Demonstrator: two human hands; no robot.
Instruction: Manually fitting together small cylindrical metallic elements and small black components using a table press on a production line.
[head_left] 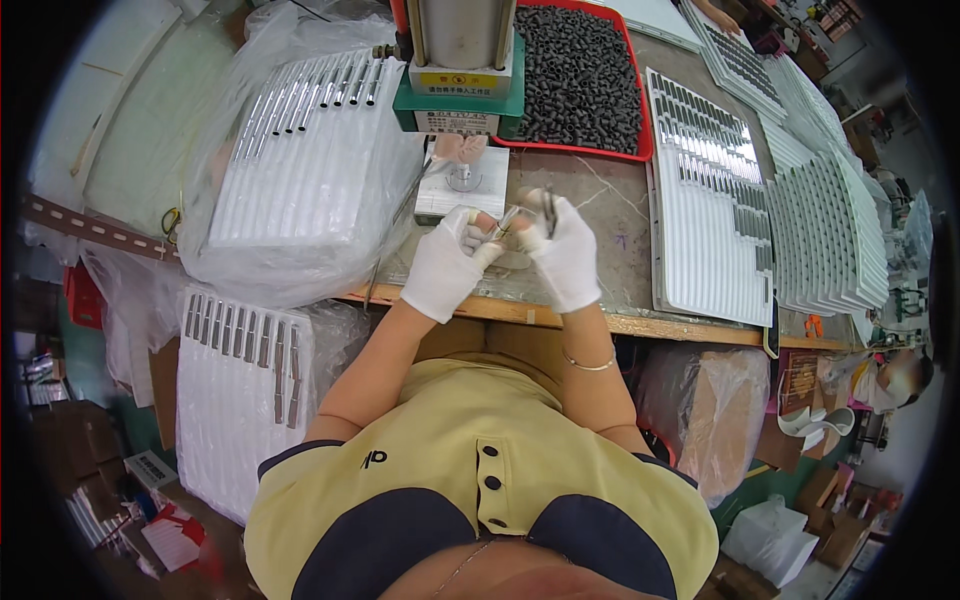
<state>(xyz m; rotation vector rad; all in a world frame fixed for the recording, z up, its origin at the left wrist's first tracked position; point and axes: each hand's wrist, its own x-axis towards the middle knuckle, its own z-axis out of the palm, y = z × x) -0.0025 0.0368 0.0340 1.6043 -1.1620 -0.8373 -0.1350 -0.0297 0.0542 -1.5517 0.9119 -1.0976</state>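
Observation:
My left hand (442,268), in a white glove with bare fingertips, is closed on one end of a short shiny metal tube (505,222). My right hand (566,258), gloved the same way, has its fingers closed at the tube's other end. A dark slim piece (548,208) shows at the right fingers, slightly blurred; its kind I cannot make out. Both hands are above the near part of the bench, just in front of a metal block (430,203) with a clear round piece on it. Over that block stands a press with a green head (408,107).
A red tray (645,130) full of small black plastic parts lies behind my right hand. White ribbed trays with metal tubes stand at the right (700,270), at the left (290,205) and lower left (225,400). The bench has a wooden front edge (640,325). Another person's hand (718,18) shows far right.

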